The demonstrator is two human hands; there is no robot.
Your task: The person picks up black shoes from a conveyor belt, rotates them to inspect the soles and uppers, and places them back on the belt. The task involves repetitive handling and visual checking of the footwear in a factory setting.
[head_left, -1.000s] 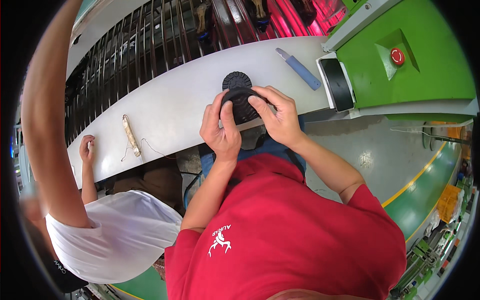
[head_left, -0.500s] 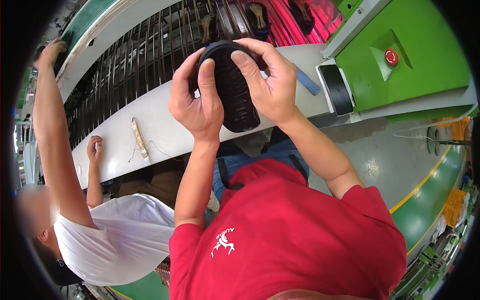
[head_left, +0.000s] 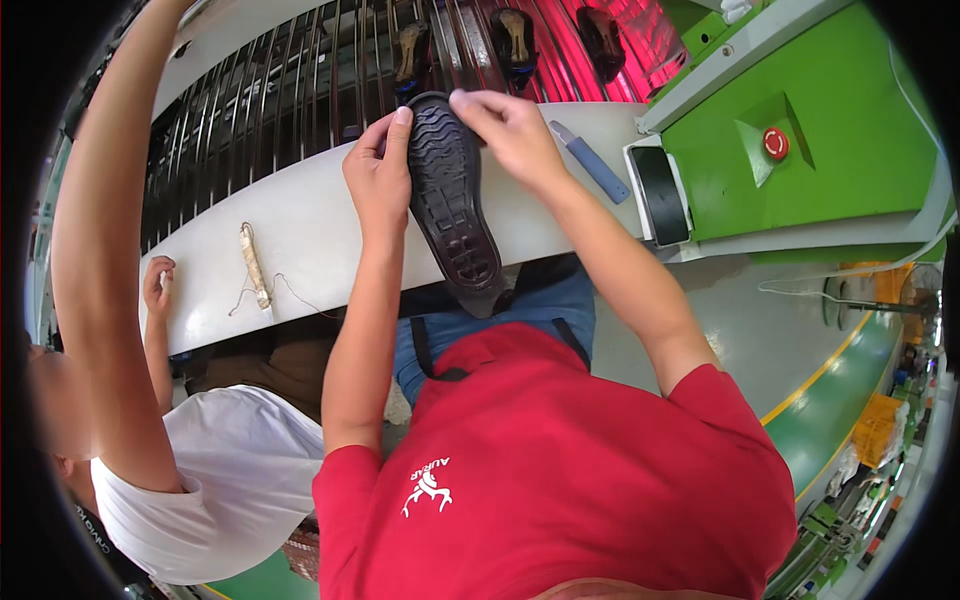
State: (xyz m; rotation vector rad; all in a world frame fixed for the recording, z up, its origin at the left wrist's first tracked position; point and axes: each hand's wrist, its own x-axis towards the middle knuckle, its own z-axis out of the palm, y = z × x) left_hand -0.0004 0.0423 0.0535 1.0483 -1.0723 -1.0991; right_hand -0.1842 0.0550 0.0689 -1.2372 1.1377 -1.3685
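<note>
A black shoe sole (head_left: pixel 447 170) with a wavy tread is held up over the white worktop, tread side towards me, toe end away from me. My left hand (head_left: pixel 380 175) grips its left edge near the toe, thumb on the rim. At the upper right edge, my right hand (head_left: pixel 510 135) pinches the rim between thumb and fingers. Whether an upper is attached behind the sole is hidden. A blue-handled knife or similar flat tool (head_left: pixel 597 170) lies on the worktop beside my right forearm.
Behind the white worktop (head_left: pixel 320 200) runs a roller conveyor (head_left: pixel 290 100) carrying several dark shoes (head_left: pixel 515 45), under red light at right. A wrapped stick-like tool with thread (head_left: pixel 252 265) lies left. A co-worker's arm (head_left: pixel 100 230) reaches across. At right stands a green machine (head_left: pixel 820 130) with a red button (head_left: pixel 775 143).
The sole has tipped so that more of its tread shows, its heel end now lower. My right hand has moved from its face to its upper edge. The co-worker's raised arm reaches farther forward.
</note>
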